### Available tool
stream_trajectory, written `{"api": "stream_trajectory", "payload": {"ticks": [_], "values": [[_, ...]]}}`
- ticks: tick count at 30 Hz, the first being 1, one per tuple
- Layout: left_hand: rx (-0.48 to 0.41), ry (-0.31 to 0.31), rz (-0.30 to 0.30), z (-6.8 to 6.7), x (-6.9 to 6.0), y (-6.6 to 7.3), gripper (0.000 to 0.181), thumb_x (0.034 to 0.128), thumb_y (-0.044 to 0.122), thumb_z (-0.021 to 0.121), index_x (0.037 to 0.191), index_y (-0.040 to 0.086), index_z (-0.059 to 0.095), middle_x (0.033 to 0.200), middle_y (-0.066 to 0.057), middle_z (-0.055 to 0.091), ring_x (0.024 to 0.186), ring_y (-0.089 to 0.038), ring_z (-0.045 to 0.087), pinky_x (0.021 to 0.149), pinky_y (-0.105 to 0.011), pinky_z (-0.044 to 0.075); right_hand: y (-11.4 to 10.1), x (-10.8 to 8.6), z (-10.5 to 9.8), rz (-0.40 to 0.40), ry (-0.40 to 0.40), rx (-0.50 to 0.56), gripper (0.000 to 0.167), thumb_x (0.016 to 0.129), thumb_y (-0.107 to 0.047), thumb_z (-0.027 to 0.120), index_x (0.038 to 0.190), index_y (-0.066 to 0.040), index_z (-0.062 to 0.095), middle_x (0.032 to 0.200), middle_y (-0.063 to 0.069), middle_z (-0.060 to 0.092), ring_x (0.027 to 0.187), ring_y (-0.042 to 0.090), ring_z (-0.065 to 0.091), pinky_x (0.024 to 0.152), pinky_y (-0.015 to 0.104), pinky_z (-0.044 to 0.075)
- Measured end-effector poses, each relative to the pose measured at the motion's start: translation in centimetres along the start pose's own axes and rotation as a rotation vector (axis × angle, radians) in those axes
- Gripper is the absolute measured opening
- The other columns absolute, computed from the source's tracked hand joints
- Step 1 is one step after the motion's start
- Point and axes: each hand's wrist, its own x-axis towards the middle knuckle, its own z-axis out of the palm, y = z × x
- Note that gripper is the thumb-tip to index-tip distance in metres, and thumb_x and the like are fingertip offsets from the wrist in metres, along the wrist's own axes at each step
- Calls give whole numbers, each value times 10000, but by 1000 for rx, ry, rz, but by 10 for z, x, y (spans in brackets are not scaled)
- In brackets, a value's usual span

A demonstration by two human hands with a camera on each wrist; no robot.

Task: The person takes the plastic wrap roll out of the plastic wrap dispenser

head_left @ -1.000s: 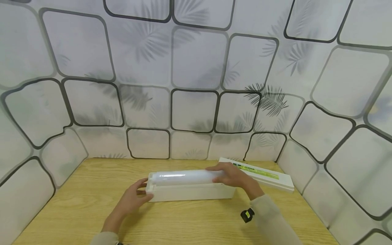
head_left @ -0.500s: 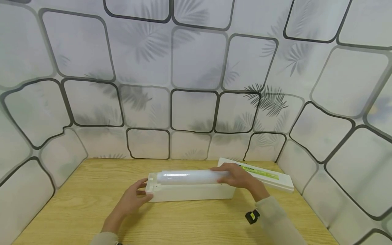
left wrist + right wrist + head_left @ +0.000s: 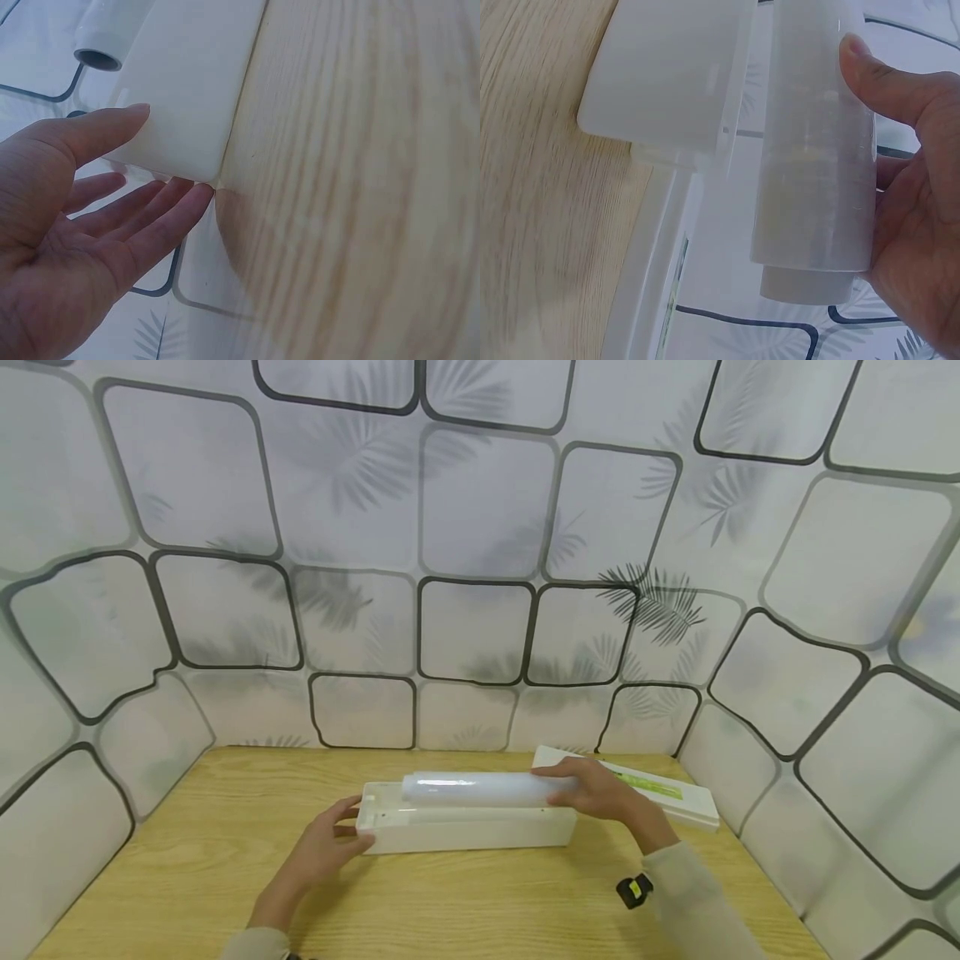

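My right hand grips the right end of a roll of cling film, thumb on one side in the right wrist view. The roll is raised just above a long white dispenser box, and a bit of its core sticks out at the end. My left hand holds the box's left end. In the left wrist view its thumb lies on the front face of the box, and its fingers touch the end. The roll's hollow core end shows there too.
A white lid with a green and yellow label lies at an angle behind the right hand. Everything rests on a wood-grain table. Patterned cloth walls enclose the back and both sides.
My right hand has moved right and lifted the roll out of the box, so the box's left inside now shows. The left hand and the box have stayed in place.
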Motion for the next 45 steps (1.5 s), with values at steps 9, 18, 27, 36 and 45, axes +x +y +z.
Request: {"api": "stream_trajectory", "payload": {"ticks": [9, 18, 27, 36, 45], "values": [[-3, -7, 4, -1, -1, -1, 706, 931, 126, 769, 1514, -54, 414, 1418, -365, 540, 1162, -463, 671, 870, -445, 649, 7, -13, -6, 41, 17, -9, 431, 908, -241, 775, 1292, -54, 721, 1065, 84, 765, 856, 102, 630, 761, 322, 566], [5, 5, 2, 0, 1, -1, 704, 926, 124, 775, 1513, -43, 424, 1424, -356, 544, 1171, -467, 667, 868, -443, 649, 14, -30, -14, 58, 57, -22, 413, 912, -225, 776, 1293, -73, 725, 1144, 128, 763, 967, 147, 697, 782, 312, 590], [9, 7, -8, 0, 1, 0, 697, 925, 123, 776, 1510, -38, 433, 1425, -355, 547, 1173, -471, 667, 874, -448, 648, 18, -41, -18, 65, 67, 24, 421, 907, -159, 781, 1298, -24, 707, 1142, 171, 765, 939, 90, 687, 742, 274, 586], [4, 11, -9, 1, 0, 1, 694, 922, 111, 775, 1506, -46, 434, 1418, -358, 549, 1171, -475, 666, 870, -445, 649, 19, -52, -23, 59, 88, 27, 429, 895, -159, 789, 1291, -14, 709, 1046, 109, 765, 883, 18, 640, 705, 254, 557], [18, 11, -5, 1, 0, 0, 693, 924, 119, 775, 1506, -44, 435, 1418, -358, 551, 1175, -481, 666, 891, -456, 644, 19, -59, -29, 85, 95, -30, 423, 889, -166, 793, 1283, -34, 720, 1083, 108, 775, 940, 61, 675, 737, 279, 578]]}}
